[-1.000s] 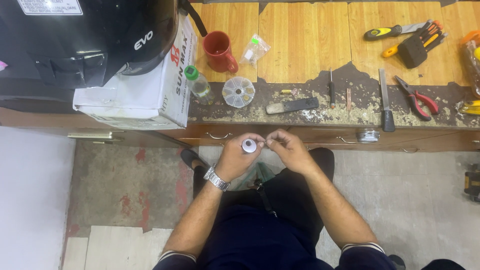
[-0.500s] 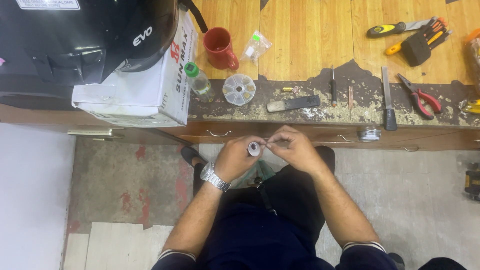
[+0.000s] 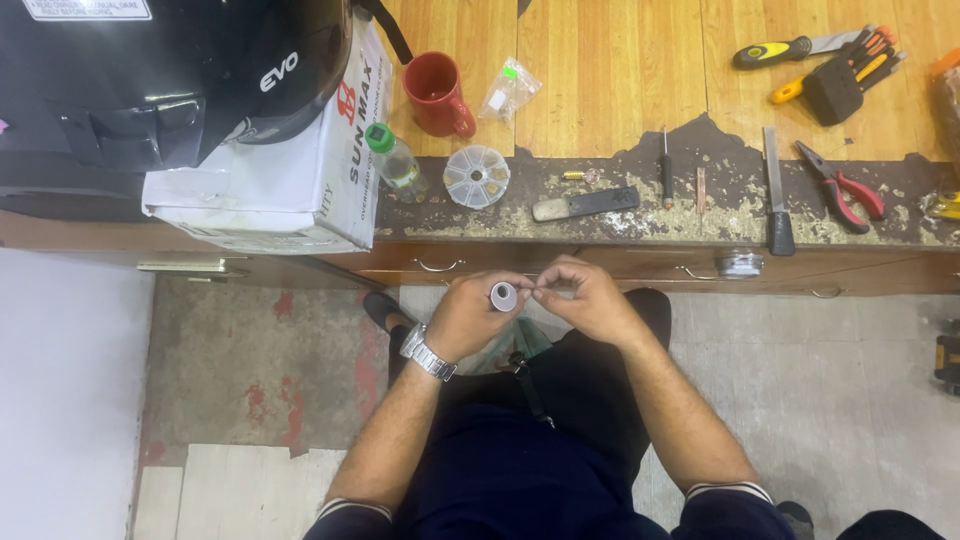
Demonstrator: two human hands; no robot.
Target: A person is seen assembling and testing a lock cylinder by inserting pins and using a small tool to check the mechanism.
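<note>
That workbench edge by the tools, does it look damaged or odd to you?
Yes. The workbench has lost its orange top layer along the front edge, leaving a dark, ragged, crumbly strip where the red-handled pliers and screwdriver lie. The floor below shows patchy red stains. Nothing looks spilled.

Small roll (image 3: 503, 296): pale, smooth, matt, looks like tape or plastic; held between left hand (image 3: 470, 315) and right hand (image 3: 590, 300).
Wristwatch (image 3: 428, 352): polished metal bracelet.
Workbench (image 3: 610, 70): varnished wood, glossy; front strip worn rough, dark, flaking.
Mug (image 3: 437, 94): red, glazed, shiny.
Helmet (image 3: 180, 70): black glossy plastic.
Carton (image 3: 290, 190): white matt cardboard.
Round organiser box (image 3: 477, 177): clear plastic.
Pliers (image 3: 840, 185): metal jaws, red rubbery grips.
Floor (image 3: 830, 380): rough grey concrete.
</note>
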